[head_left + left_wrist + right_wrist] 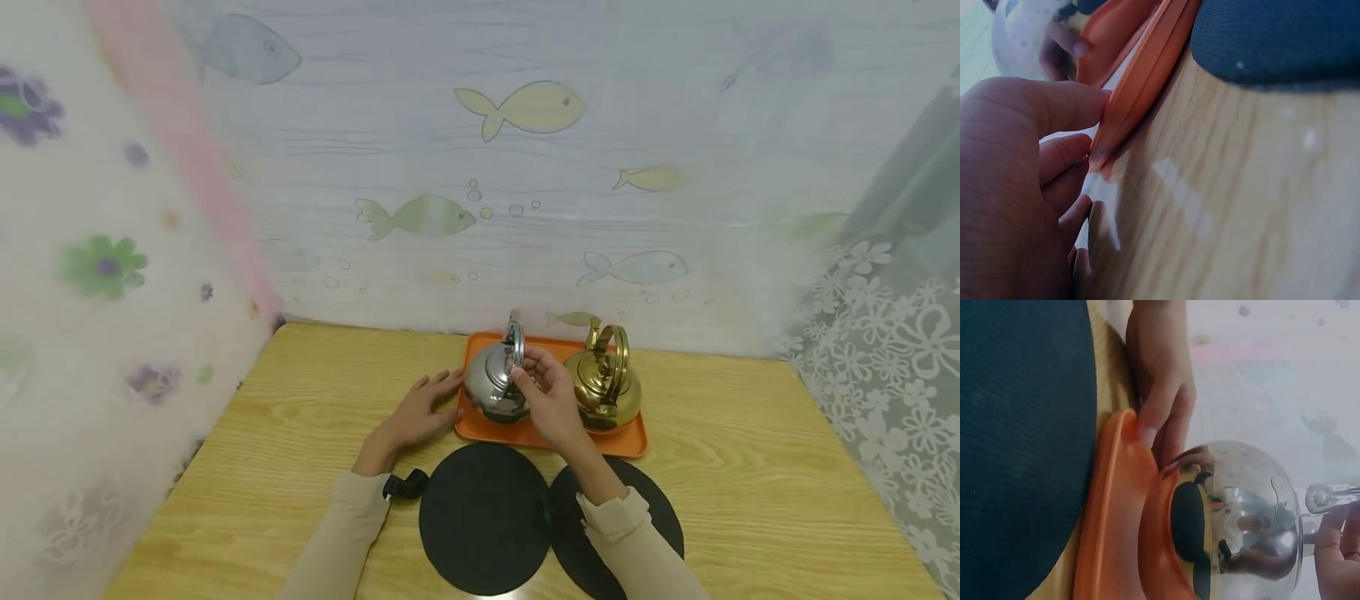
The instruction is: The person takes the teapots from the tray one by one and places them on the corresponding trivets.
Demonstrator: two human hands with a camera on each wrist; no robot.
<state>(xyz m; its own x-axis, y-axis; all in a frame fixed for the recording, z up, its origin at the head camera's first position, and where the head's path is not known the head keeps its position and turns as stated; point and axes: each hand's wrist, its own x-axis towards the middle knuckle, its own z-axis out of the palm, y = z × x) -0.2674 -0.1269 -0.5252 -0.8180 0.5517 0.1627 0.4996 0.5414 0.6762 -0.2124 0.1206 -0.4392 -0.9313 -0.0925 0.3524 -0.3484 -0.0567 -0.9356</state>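
A shiny silver kettle [486, 385] sits on the left half of an orange tray [491, 432], its arched handle upright. My right hand [555, 407] holds that handle between thumb and fingers; the right wrist view shows the fingertips by the handle's base and lid, with part of the grip cut off by the frame. At the tray's left edge lies my left hand [416, 412], its fingers extended. Its thumb [1079, 106] touches the tray's rim in the left wrist view. On the tray's right half stands a gold kettle [588, 377], close beside my right hand.
Two round black mats, one on the left [483, 518] and one on the right [663, 521], lie in front of the tray on the wooden table [750, 467]. My right forearm crosses the right mat. Behind the table hangs a fish-patterned curtain [420, 275].
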